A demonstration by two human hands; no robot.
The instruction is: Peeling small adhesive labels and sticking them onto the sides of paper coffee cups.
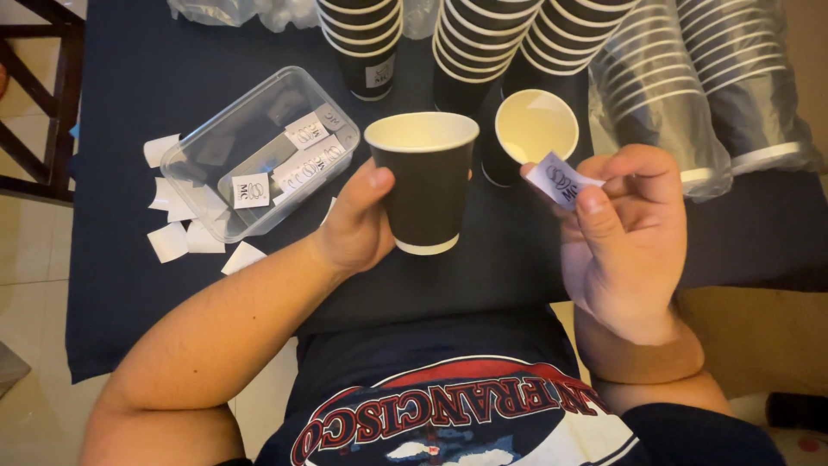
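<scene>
Cup (424,181) upright above the dark table (138,86), left hand (358,226) wrapped around its side. Right hand (623,229) pinches a small white sticker (559,181) between thumb and fingers, just right of the cup. Clear tub (259,151) of stickers sits to the left, cup stacks (483,43) behind.

Warm, rather dim indoor light falls from above, tinting the whole view yellowish. The dark tablecloth (155,78) swallows most detail and shows only faint, soft shadows. Above it, at the far edge, the plastic sleeves (655,95) over the stacked cups catch pale glare streaks. The centre is fairly sharp; the edges soften slightly, with mild wide-angle bending.
</scene>
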